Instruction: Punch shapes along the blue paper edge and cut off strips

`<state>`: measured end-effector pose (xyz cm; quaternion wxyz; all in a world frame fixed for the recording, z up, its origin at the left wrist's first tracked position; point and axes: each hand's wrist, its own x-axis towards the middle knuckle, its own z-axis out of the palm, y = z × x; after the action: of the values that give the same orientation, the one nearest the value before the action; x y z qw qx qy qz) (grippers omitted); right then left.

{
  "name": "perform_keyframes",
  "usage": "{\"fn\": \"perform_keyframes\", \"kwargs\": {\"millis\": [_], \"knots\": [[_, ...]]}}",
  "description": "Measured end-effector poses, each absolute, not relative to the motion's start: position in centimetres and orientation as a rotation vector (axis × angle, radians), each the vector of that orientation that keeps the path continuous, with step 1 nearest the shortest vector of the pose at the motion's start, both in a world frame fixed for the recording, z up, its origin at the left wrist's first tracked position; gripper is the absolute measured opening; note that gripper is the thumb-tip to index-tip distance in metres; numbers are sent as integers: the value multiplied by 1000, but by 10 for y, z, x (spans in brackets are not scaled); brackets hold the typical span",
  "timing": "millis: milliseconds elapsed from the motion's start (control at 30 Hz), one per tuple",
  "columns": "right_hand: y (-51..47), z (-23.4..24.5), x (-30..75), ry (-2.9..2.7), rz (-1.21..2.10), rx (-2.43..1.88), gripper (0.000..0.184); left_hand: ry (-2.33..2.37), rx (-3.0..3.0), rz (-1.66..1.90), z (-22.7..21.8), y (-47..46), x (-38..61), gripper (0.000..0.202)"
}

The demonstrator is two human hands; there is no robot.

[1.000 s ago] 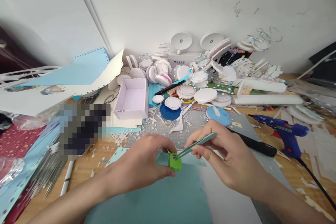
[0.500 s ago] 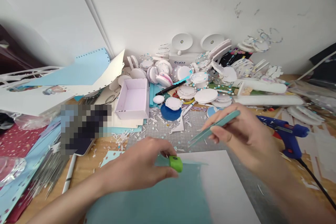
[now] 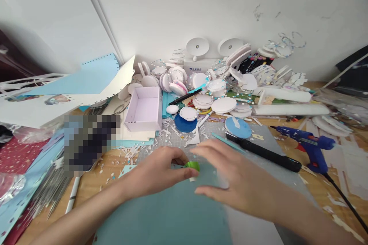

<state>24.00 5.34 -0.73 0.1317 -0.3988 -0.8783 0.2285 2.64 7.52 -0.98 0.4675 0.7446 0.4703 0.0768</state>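
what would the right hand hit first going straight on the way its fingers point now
Probably the small bright-green plastic block held in the left hand; depth is hard to judge from this view.

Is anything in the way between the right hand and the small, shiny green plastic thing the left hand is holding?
Nothing visible stands in the gap between the open right hand and the small green plastic thing, though the thumb of the left hand covers part of it.
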Motion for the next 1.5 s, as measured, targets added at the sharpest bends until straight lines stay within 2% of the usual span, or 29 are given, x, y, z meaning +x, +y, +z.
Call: {"fn": "perform_keyframes", "kwargs": {"millis": [200, 367, 733, 933, 1267, 1400, 1500], "knots": [[48, -14, 229, -2425, 909, -1169, 21, 1075, 1824, 216, -5, 75, 24, 27], [55, -8, 238, -2354, 1062, -1324, 25, 1104, 1976, 206, -6, 74, 18, 12], [56, -3, 241, -2324, 1195, -1366, 16, 1124, 2072, 170, 0, 72, 18, 16], [55, -6, 236, -2310, 1070, -1317, 21, 1150, 2108, 198, 0, 69, 18, 16], [57, -17, 230, -2329, 855, -1230, 16, 1096, 2213, 166, 0, 72, 15, 15], [56, -22, 227, -2372, 790, -1232, 16, 1058, 2418, 170, 2, 62, 19, 47], [53, -26, 223, -2384, 751, -1228, 19, 1074, 2509, 119, -5, 58, 30, 54]]}}
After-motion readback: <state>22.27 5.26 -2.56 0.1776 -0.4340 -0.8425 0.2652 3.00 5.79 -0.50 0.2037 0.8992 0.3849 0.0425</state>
